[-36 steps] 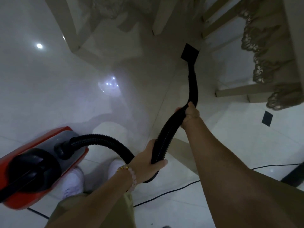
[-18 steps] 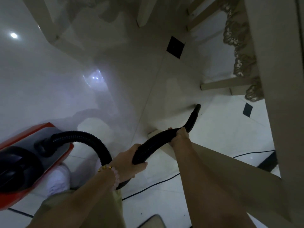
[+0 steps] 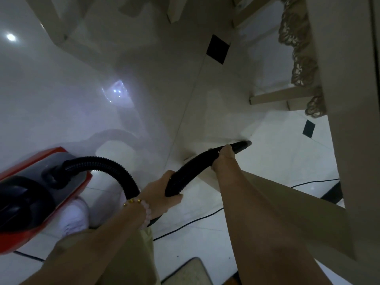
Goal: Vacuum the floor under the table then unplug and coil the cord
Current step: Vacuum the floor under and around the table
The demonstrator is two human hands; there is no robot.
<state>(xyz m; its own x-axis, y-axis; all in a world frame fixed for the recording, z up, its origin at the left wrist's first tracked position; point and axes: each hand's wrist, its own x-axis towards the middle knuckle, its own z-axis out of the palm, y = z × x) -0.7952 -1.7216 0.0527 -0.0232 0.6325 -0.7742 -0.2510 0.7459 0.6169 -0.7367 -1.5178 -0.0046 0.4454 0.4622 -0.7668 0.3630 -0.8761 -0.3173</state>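
Black diamond tile inset (image 3: 217,49) top centre; smaller dark inset (image 3: 308,128) at right. Beige lace trim (image 3: 298,48) hangs at upper right. Ceiling-light reflection (image 3: 10,37) far left. White shoe (image 3: 74,217) lower left. Grey mat corner (image 3: 189,272) at bottom edge. Beaded bracelet (image 3: 144,208), gold and pale pink.

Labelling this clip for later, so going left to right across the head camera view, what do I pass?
Red vacuum body → white shoe → left hand → right hand (both hands grip the black hose) → nozzle tip → small dark floor tile → table.
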